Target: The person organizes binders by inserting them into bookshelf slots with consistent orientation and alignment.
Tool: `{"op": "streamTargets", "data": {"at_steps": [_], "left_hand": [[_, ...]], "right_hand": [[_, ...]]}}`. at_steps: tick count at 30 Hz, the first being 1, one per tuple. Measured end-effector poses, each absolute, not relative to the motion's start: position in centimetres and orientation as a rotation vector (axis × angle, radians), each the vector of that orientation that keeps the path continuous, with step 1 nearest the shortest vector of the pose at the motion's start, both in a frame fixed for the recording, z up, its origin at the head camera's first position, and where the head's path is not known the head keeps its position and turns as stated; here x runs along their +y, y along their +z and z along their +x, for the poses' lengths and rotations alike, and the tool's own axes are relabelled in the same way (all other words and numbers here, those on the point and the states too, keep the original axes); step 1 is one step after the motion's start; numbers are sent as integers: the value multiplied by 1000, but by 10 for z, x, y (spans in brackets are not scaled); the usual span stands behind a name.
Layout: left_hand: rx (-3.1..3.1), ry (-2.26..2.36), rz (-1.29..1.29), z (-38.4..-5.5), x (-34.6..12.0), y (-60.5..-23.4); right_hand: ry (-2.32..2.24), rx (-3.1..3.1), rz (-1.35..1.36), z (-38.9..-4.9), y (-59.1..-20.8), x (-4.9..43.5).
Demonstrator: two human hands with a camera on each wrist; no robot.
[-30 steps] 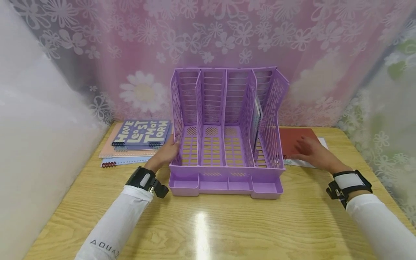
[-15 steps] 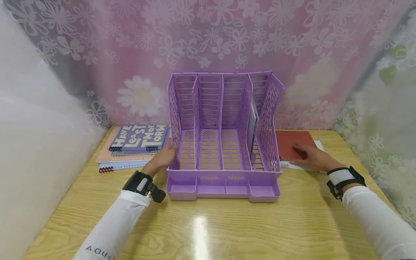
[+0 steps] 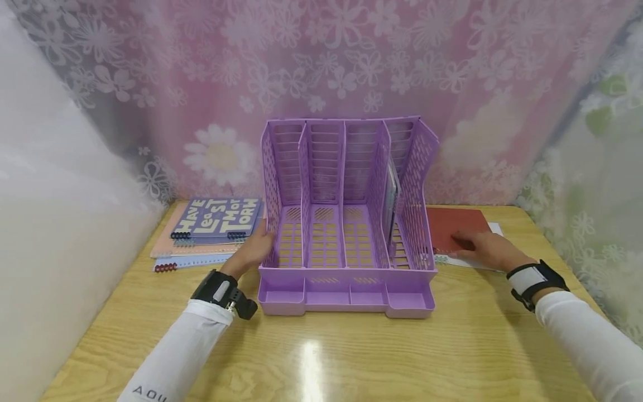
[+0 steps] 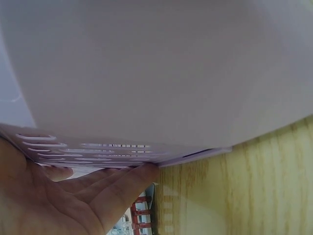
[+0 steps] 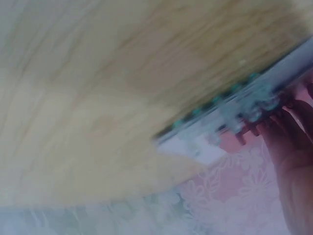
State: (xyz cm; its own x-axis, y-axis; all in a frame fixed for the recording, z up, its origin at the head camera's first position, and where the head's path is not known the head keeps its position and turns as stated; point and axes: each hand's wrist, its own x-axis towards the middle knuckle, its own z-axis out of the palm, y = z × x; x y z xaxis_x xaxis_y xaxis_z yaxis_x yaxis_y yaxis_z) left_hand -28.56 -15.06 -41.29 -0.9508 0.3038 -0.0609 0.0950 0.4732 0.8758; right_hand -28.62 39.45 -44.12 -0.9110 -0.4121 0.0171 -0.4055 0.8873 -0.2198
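Observation:
A purple file rack (image 3: 346,273) with several upright dividers stands in the middle of the table. My left hand (image 3: 253,245) presses on its left side panel; in the left wrist view the fingers (image 4: 120,193) lie nearly straight along the slatted wall. At the rack's right lies a red spiral notebook (image 3: 454,223), on top of a white spiral notebook (image 3: 494,228). My right hand (image 3: 484,248) pinches the red notebook near its front edge, with the thumb low and the fingers bent over the cover. The right wrist view is blurred there, beside the notebooks' ring bindings.
Left of the rack, several spiral notebooks lie stacked, a blue lettered notebook (image 3: 216,218) on top. Thin notebooks (image 3: 390,195) stand in the rack's rightmost slot. Shallow trays run along its front. A floral curtain (image 3: 321,61) hangs behind the wooden table (image 3: 351,357).
My right hand has come down onto the red notebook, and its fingers have bent around the front edge. My left hand stays at the rack's side. The head view has shifted slightly.

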Motion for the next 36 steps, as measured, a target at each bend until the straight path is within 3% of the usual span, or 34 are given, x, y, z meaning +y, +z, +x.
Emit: {"op": "streamTargets", "data": {"at_steps": [13,21,36], "left_hand": [[2517,1454,283,-279,-151,-422],[2511,1435,301,-280,-149,-421],[2551,1396,318,-285,-150,-410]], "right_hand": [[27,3053,-932,-286,-447,386],[-182,3067,-628,-280,-449,391],[-69,3109,-636,-272,-448,380]]}}
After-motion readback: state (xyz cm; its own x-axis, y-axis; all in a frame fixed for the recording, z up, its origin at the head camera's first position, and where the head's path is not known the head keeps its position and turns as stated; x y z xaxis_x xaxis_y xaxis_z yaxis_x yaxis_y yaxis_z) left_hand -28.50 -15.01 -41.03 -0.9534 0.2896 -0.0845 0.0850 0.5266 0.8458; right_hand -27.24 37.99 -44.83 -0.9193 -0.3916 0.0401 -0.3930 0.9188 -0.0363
